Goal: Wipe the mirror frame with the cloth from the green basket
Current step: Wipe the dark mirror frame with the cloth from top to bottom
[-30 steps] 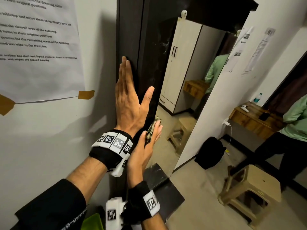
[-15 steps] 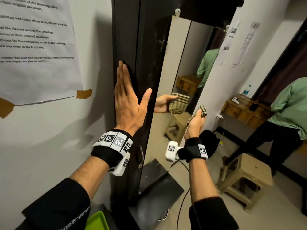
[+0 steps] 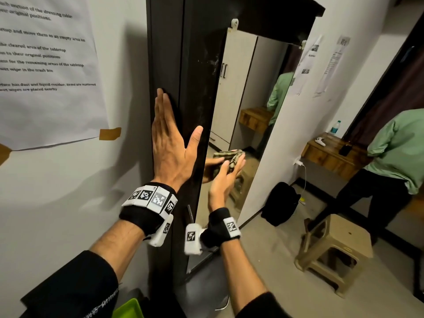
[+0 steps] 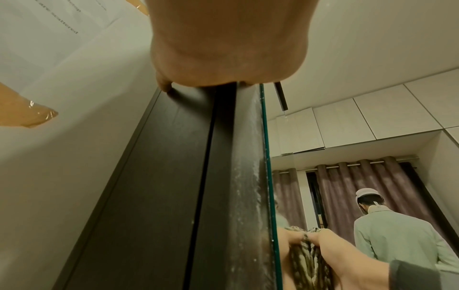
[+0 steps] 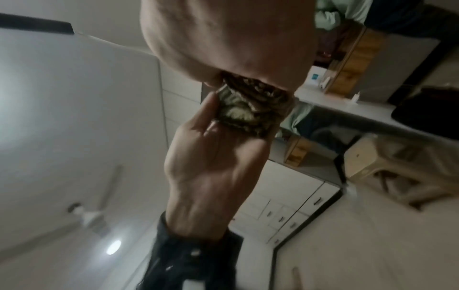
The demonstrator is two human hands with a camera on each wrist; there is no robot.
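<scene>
Left hand (image 4: 223, 45) filling the top middle, fingers flat on the dark frame (image 4: 159, 196) running down the centre. Dusty white smears along its mirror edge. Lower right: right hand (image 4: 347, 257) clutching the cloth (image 4: 308, 261). Taped paper (image 4: 49, 29) upper left.

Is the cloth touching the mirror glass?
Touching. In the left wrist view the cloth in the right hand meets its own reflection at the mirror with no gap.
</scene>
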